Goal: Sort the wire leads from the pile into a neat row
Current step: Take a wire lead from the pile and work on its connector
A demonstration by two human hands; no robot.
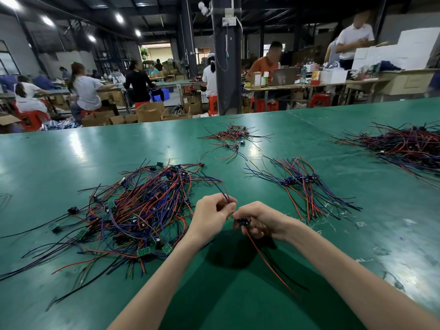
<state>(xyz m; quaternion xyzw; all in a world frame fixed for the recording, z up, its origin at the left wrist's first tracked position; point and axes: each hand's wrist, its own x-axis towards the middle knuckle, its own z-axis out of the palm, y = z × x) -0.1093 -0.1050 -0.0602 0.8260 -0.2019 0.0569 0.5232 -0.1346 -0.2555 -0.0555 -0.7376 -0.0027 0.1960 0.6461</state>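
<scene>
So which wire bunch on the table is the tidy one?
The bunch beyond the right hand: blue connectors in a line, wires fanned. The left heap, far heap and far-right heap are tangled.

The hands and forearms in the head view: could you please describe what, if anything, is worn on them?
Nothing is worn. The left hand and right hand are gloveless, with no rings, watch or bracelet showing. The left forearm and right forearm are bare; no sleeve shows.
</scene>
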